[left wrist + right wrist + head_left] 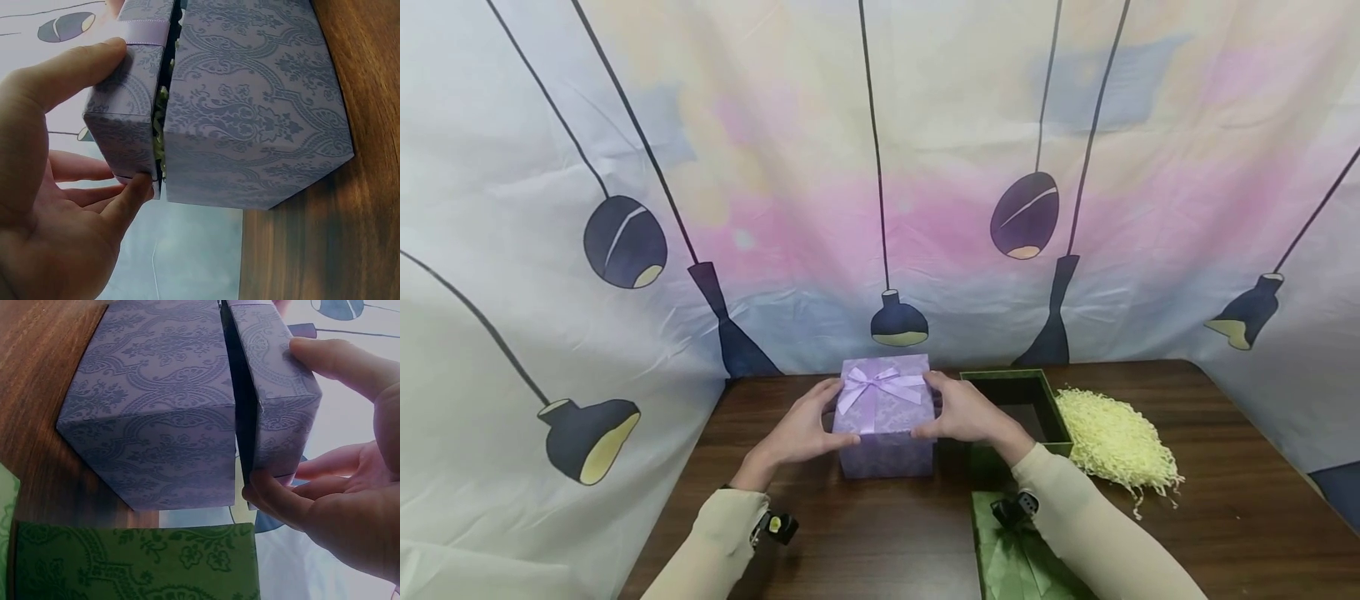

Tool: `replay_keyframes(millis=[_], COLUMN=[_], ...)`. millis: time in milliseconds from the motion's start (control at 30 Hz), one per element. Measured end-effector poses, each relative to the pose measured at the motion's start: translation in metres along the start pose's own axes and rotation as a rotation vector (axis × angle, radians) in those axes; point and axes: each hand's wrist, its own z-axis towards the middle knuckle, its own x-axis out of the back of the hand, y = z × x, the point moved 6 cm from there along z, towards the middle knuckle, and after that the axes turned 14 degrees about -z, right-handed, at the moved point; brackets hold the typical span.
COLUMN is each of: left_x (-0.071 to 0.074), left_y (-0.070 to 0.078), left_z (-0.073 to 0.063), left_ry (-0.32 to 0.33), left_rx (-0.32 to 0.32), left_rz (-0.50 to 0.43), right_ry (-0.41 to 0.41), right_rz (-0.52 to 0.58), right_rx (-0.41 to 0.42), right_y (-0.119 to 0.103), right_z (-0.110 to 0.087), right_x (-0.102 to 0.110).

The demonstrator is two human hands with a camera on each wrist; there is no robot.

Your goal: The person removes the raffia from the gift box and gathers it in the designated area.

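Note:
A purple patterned gift box [887,460] stands on the table in the head view, its lid [898,418] topped by a lilac ribbon bow [878,385]. My left hand [802,427] grips the lid's left side, thumb on the front edge. On the opposite side my right hand [972,411] holds the lid the same way. Both wrist views show a narrow gap between lid and box body. Yellow-green paper shreds [160,119] peek out of that gap in the left wrist view. The rest of the box's inside is hidden.
Right of the purple box stands an open green box [1045,400]. A heap of pale yellow shredded paper [1116,437] lies beside it on the brown table [880,542]. A green lid with a ribbon [1000,554] lies in front, partly under my right forearm. A printed cloth hangs behind.

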Motion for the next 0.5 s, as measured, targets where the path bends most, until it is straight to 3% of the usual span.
replay_keyframes(millis=[500], left_x=[0.006], left_y=[0.011], left_z=[-0.005], left_ry=[0.010], left_rx=[-0.001], left_rz=[-0.004], right_ry=[0.059], right_rz=[0.018], right_rx=[0.030], right_y=[-0.007], right_z=[-0.007], right_x=[0.012])
